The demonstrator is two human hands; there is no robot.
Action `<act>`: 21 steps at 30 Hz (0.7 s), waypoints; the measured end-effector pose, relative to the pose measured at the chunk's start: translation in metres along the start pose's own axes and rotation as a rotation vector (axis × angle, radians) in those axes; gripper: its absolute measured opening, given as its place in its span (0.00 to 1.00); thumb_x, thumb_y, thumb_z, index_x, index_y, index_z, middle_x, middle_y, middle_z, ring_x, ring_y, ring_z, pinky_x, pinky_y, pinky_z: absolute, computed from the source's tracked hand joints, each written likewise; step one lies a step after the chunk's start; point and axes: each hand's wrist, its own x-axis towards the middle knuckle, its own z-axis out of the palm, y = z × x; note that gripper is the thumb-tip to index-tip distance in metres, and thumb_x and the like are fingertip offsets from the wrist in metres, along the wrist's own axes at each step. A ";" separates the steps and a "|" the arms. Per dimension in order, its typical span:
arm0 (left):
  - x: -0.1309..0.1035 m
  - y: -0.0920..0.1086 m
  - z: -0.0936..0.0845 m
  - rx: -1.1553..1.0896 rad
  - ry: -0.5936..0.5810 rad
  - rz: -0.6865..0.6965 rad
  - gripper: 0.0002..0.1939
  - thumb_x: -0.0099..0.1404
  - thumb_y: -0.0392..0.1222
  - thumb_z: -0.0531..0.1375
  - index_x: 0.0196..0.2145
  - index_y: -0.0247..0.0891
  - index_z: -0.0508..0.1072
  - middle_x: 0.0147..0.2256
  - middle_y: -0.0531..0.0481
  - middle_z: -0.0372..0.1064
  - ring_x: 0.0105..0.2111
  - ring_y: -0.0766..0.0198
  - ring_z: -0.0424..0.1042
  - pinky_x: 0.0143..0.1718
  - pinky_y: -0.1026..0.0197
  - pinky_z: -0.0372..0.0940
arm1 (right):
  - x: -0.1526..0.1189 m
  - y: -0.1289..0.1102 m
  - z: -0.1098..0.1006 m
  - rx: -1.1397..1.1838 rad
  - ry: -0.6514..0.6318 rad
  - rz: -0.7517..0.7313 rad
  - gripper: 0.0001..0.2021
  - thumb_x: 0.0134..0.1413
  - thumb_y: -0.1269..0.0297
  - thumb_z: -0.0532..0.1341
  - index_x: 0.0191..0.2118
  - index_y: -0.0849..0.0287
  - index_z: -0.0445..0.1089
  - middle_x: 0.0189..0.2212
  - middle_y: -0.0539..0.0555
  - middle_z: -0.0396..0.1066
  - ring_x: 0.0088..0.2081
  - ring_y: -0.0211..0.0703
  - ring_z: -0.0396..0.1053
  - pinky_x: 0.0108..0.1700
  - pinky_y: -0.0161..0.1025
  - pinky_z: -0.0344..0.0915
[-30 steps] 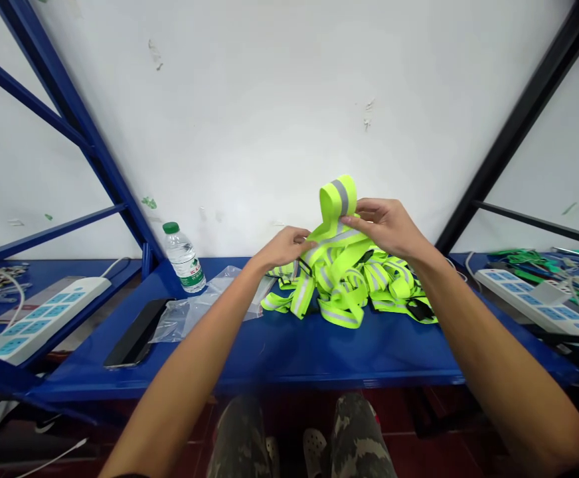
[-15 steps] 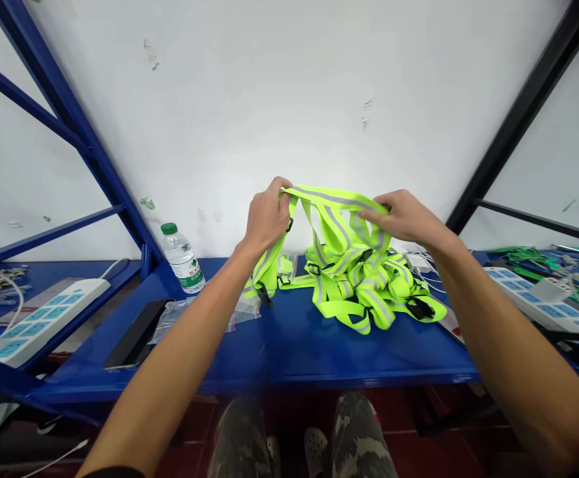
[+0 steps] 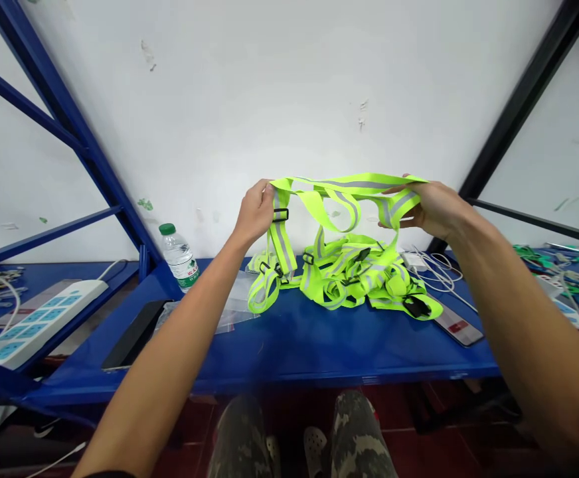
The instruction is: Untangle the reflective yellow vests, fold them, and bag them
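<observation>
A neon-yellow reflective strap (image 3: 369,181) with a grey stripe is stretched level above the blue table, between my two hands. My left hand (image 3: 258,211) is closed in a pinch on its left end, where a black slider buckle (image 3: 280,214) hangs just below the fingers. At the other end my right hand (image 3: 431,209) holds the strap, which passes over the thumb side, with the lower fingers somewhat spread. Loops dangle between the hands, and the left tail reaches down to the table. Below lies a tangled pile of similar straps (image 3: 334,292) with black buckles.
On the blue table (image 3: 289,352), a water bottle (image 3: 178,257), a dark phone-like slab (image 3: 135,335) and clear plastic bags (image 3: 237,302) lie left. A phone (image 3: 461,325) and white cables (image 3: 439,272) lie right. Power strips (image 3: 45,318) and blue frame bars (image 3: 85,146) flank the table.
My right hand has moved right and slightly up, pulling the strap wider and lifting loops off the pile. My left hand has shifted slightly left. The phone on the right now shows more.
</observation>
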 end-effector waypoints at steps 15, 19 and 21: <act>-0.011 -0.044 0.033 -0.108 -0.039 -0.410 0.18 0.68 0.45 0.51 0.21 0.37 0.62 0.20 0.55 0.54 0.21 0.68 0.54 0.25 0.64 0.50 | 0.013 0.037 0.027 0.153 -0.041 0.179 0.03 0.52 0.70 0.58 0.35 0.60 0.65 0.25 0.57 0.72 0.23 0.39 0.69 0.27 0.38 0.68; -0.039 -0.071 0.043 -0.062 -0.242 -0.623 0.16 0.64 0.53 0.57 0.31 0.37 0.68 0.23 0.53 0.65 0.22 0.66 0.64 0.27 0.63 0.58 | 0.008 0.076 0.041 -0.038 -0.150 0.128 0.25 0.49 0.64 0.66 0.53 0.60 0.63 0.47 0.64 0.73 0.43 0.49 0.75 0.43 0.46 0.73; -0.057 -0.079 0.040 0.005 -0.479 -0.674 0.24 0.55 0.58 0.64 0.40 0.35 0.69 0.28 0.49 0.70 0.25 0.62 0.68 0.29 0.61 0.60 | -0.003 0.091 0.042 -0.248 -0.210 0.048 0.31 0.48 0.60 0.67 0.58 0.58 0.59 0.51 0.64 0.71 0.45 0.50 0.74 0.44 0.48 0.73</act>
